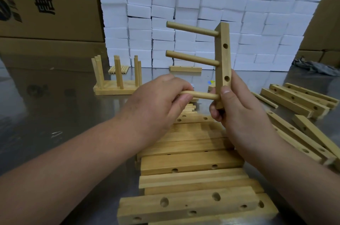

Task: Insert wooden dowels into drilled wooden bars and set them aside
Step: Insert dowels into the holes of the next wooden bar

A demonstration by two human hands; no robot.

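Dowel (202, 95): lowest of three, pinched by the curled fingers of the left hand (158, 101), far end seated in a hole of the bar (223, 55). Bar is held upright, clear of the table (55, 99), clamped at its lower end by the right hand (239, 114), thumb on the front face. Two upper dowels (191, 58) are seen jutting leftward. Spare bars (292, 98) are piled at right.

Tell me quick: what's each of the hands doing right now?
Left hand: closed, pinching the lowest dowel.
Right hand: closed, gripping the drilled bar upright by its lower end.
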